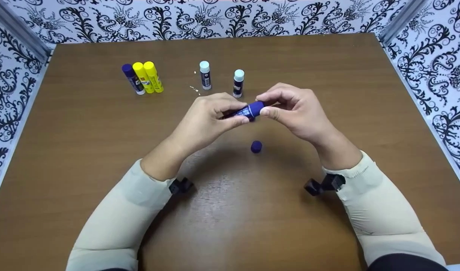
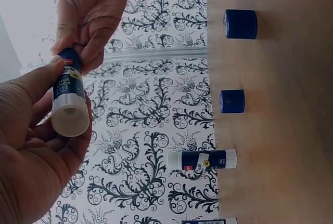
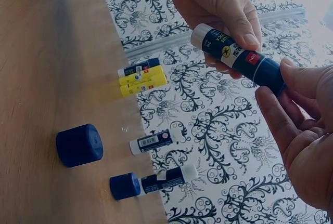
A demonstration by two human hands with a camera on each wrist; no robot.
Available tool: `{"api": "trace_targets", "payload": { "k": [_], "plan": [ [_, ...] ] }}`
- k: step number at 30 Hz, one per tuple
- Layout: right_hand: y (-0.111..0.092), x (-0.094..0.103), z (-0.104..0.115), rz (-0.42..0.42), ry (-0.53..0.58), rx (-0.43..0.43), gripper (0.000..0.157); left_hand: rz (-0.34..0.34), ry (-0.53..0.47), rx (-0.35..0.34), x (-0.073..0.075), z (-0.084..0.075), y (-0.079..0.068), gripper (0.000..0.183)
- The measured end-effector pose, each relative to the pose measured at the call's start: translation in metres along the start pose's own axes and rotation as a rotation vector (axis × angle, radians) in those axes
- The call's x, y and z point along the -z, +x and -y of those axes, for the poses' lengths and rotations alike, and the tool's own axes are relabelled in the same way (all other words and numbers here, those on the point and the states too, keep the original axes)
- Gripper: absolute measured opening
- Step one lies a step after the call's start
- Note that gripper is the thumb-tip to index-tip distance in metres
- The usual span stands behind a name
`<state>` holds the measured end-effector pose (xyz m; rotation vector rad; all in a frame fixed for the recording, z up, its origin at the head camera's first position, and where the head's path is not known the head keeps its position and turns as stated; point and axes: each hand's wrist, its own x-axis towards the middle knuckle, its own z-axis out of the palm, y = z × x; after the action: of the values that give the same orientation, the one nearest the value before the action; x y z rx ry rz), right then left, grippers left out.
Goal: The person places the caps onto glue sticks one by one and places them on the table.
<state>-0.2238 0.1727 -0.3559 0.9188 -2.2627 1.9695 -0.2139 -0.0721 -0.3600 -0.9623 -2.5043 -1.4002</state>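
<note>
We record one dark-blue cylindrical glue stick with a white base (image 1: 246, 111), raised above the brown wooden table (image 1: 290, 218): left hand (image 1: 209, 118) curled round its body, right hand (image 1: 298, 109) pinching its blue end. Below it, two short dark-blue caps (image 2: 240, 24) (image 2: 232, 101). Beyond it, two upright white-topped glue sticks (image 1: 205, 79) (image 1: 238, 87).

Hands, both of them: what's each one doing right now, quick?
Left hand: closed, gripping the glue stick by its barrel.
Right hand: closed, pinching its blue cap.
</note>
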Motion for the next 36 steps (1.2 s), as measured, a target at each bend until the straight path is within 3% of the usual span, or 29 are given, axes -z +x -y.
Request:
{"api": "trace_targets", "payload": {
  "k": [19, 36],
  "plan": [
    [-0.0015, 0.0013, 0.003, -0.001, -0.014, 0.031, 0.027, 0.016, -0.03, 0.041, -0.0017, -0.0023, -0.0009, 0.03],
    [-0.0016, -0.0019, 0.0033, 0.0, -0.043, 0.044, 0.028, 0.037, 0.028, 0.089, -0.0031, -0.0041, -0.0003, 0.03]
  ]
}}
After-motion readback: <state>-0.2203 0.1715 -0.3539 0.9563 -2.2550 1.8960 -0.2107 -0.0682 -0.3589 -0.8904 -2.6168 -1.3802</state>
